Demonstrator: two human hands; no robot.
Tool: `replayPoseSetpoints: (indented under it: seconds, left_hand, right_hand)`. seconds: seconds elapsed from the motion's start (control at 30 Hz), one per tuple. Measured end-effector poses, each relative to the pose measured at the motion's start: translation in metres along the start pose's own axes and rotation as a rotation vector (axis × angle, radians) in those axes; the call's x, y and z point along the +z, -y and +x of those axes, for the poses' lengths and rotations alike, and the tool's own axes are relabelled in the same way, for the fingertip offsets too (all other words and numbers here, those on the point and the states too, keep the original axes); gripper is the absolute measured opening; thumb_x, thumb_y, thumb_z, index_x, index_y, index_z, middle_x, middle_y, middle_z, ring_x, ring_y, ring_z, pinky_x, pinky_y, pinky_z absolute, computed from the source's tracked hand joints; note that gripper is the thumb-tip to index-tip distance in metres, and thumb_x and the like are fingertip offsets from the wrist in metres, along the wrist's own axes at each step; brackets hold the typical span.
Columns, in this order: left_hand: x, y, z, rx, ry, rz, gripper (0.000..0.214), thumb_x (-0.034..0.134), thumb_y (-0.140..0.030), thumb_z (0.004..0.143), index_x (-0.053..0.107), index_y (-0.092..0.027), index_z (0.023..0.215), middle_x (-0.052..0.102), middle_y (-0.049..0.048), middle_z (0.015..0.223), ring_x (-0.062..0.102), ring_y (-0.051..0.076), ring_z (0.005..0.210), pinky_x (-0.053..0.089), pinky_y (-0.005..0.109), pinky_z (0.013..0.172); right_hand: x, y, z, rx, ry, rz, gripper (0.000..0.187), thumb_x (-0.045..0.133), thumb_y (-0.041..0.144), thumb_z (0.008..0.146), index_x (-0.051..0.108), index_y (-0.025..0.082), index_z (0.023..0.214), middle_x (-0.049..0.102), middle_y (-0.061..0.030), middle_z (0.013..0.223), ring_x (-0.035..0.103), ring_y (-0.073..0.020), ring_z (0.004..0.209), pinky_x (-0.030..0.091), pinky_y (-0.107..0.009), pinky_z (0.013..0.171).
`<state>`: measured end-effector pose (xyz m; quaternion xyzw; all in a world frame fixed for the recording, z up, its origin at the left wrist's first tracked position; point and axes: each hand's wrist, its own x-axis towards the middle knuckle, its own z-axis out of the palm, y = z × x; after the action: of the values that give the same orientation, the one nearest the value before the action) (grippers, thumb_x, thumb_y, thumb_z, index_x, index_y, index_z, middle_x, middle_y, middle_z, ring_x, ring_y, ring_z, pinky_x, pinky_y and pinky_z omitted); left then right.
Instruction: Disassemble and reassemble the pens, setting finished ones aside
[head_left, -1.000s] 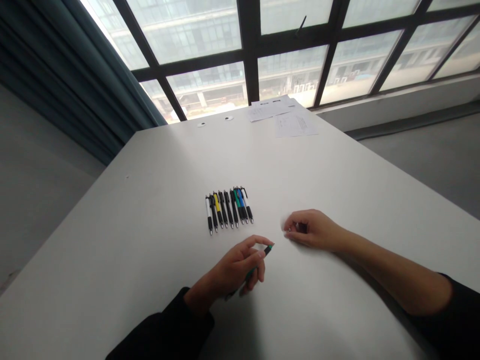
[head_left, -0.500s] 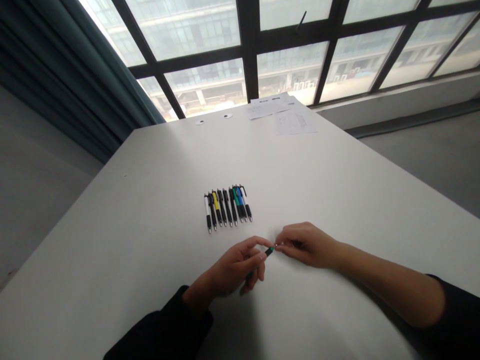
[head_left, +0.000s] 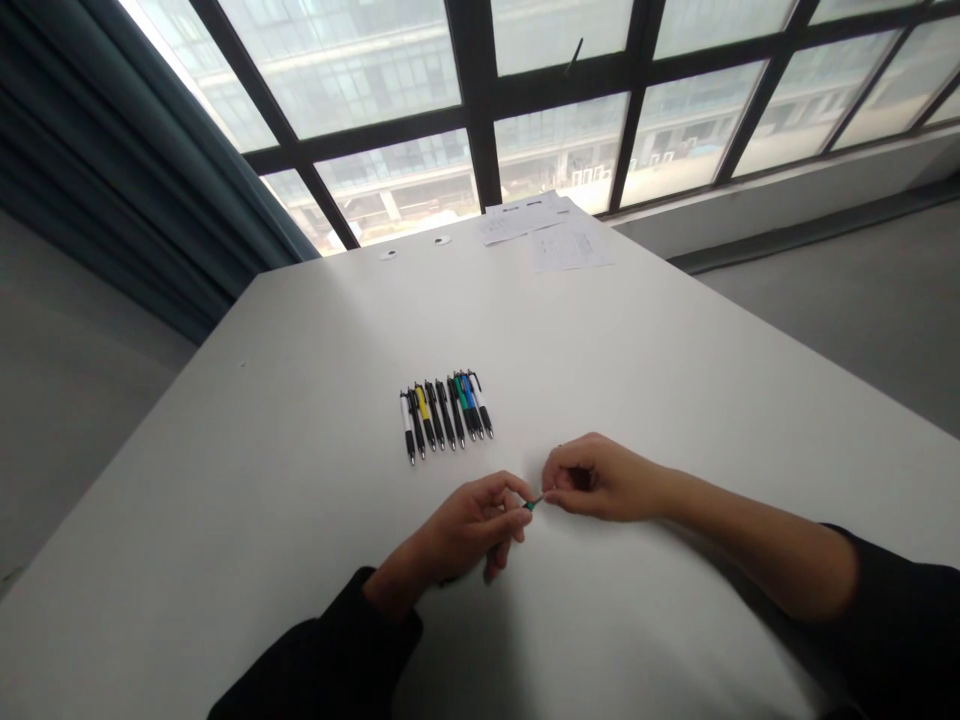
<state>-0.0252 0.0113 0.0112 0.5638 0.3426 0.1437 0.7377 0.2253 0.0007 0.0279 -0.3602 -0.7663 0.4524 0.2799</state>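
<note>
Fingertips (head_left: 550, 490) of your right hand (head_left: 604, 480) are pinching together at the exposed end of a green-and-black pen (head_left: 532, 505), though you cannot tell from this view whether they are gripping it or only touching it. Your left hand (head_left: 465, 525) is curling closed around the rest of the pen, hiding most of its barrel. Only a short stub is showing between your hands, slanting toward 2 o'clock from the left hand, and both hands are right against it.

A row of pens (head_left: 444, 415) is lying side by side on the tabletop (head_left: 262, 450) at about 11 o'clock from your hands, well clear of them. Their tips are pointing toward you, and their barrels are showing white, yellow, black, green and blue. Your black sleeves (head_left: 892, 620) are covering both forearms near the lower edge of your view.

Farther out, loose papers (head_left: 544, 228) are lying at the far edge of the tabletop at 12 o'clock. A dark-framed window (head_left: 480, 110) is filling the view beyond them, and a teal curtain (head_left: 150, 150) is hanging at 10 o'clock.
</note>
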Motion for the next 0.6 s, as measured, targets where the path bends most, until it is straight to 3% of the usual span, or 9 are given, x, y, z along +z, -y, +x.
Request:
replayPoseSetpoints:
  seconds: [0.2, 0.3, 0.4, 0.6]
  left_hand:
    - [0.010, -0.011, -0.006, -0.041, 0.007, 0.245, 0.020, 0.065, -0.034, 0.090, 0.053, -0.019, 0.093, 0.049, -0.0099, 0.049, 0.044, 0.007, 0.033, 0.036, 0.014, 0.034]
    - [0.012, -0.013, -0.006, -0.017, -0.026, 0.244, 0.022, 0.065, -0.037, 0.090, 0.054, -0.018, 0.090, 0.048, -0.0098, 0.052, 0.043, 0.006, 0.034, 0.034, 0.015, 0.034]
    - [0.012, -0.012, -0.005, -0.014, -0.034, 0.250, 0.026, 0.064, -0.042, 0.091, 0.058, -0.017, 0.088, 0.046, -0.0089, 0.054, 0.043, 0.005, 0.036, 0.033, 0.015, 0.034]
    - [0.009, -0.009, -0.005, -0.083, -0.050, 0.276, 0.027, 0.060, -0.041, 0.093, 0.061, -0.015, 0.084, 0.050, -0.0064, 0.057, 0.044, 0.005, 0.036, 0.034, 0.014, 0.034]
  right_hand:
    - [0.002, 0.005, -0.009, 0.070, 0.046, 0.028, 0.005, 0.067, 0.018, 0.082, 0.064, 0.017, 0.078, 0.052, 0.0059, 0.059, 0.043, -0.0076, 0.053, 0.036, -0.020, 0.051]
    - [0.010, 0.003, -0.010, 0.046, 0.070, 0.029, 0.013, 0.069, 0.028, 0.087, 0.069, 0.016, 0.092, 0.055, 0.0051, 0.062, 0.047, -0.0084, 0.053, 0.039, -0.021, 0.054]
    - [0.014, 0.003, -0.009, -0.034, 0.045, -0.033, 0.011, 0.065, 0.026, 0.089, 0.069, 0.016, 0.088, 0.053, 0.0047, 0.061, 0.046, -0.0086, 0.054, 0.038, -0.021, 0.055]
    - [-0.011, 0.010, -0.014, -0.034, 0.031, -0.147, 0.019, 0.063, 0.021, 0.086, 0.056, 0.017, 0.069, 0.051, 0.0036, 0.061, 0.044, -0.0086, 0.055, 0.035, -0.020, 0.054]
